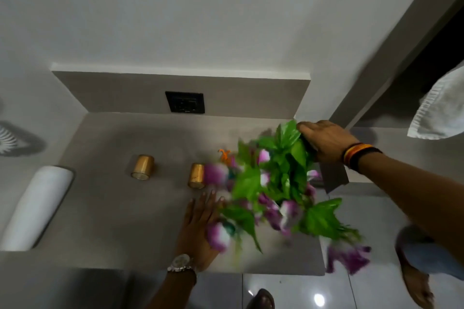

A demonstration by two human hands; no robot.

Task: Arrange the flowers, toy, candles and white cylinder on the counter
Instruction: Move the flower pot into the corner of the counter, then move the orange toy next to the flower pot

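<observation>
A bunch of flowers (278,190), purple and white blooms among green leaves, was held aloft at centre right of the frame, blurred, and was gripped at its base by the right hand (324,143), fingers closed round the stems, with banded bracelets (359,155) worn on that wrist. The left hand (200,228) was laid open and flat on the grey counter (113,208) at lower centre, fingers spread, a wristwatch (182,262) seen below it. Two gold candles (142,167) were stood upright at mid-frame, well apart, the right one just beside the blooms. An orange toy (224,154) was glimpsed behind the flowers, mostly hidden. The white cylinder (37,208) was lying on its side at the counter's left edge.
</observation>
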